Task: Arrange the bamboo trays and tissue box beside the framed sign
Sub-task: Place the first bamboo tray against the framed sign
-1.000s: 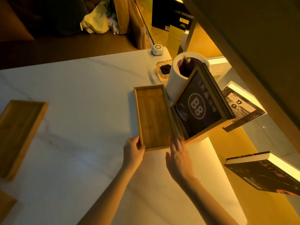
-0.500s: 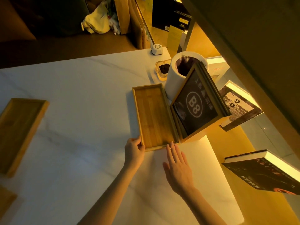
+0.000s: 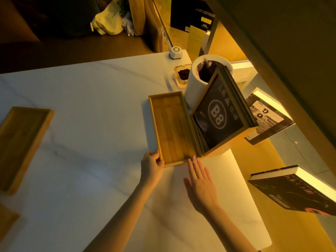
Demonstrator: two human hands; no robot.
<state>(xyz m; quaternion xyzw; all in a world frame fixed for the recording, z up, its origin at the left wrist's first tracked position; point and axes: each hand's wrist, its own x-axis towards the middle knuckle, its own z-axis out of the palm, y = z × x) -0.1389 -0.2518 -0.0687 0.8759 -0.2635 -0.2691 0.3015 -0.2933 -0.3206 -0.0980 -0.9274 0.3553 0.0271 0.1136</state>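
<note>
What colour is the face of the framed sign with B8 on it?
Black, with B8 in a white circle, on the framed sign; wooden frame. Head view.

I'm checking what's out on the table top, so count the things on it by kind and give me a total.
Bamboo trays: 2, one by the sign, one at the left edge
Framed sign: 1
White cylinder bin: 1
Ashtray: 1
Small white device: 1
Total: 6. A wooden piece at the lower left is too cropped to name.

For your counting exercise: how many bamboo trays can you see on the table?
2 for certain: one tray beside the framed sign, one tray at the left edge. A cut-off wooden corner may be a third.
</note>
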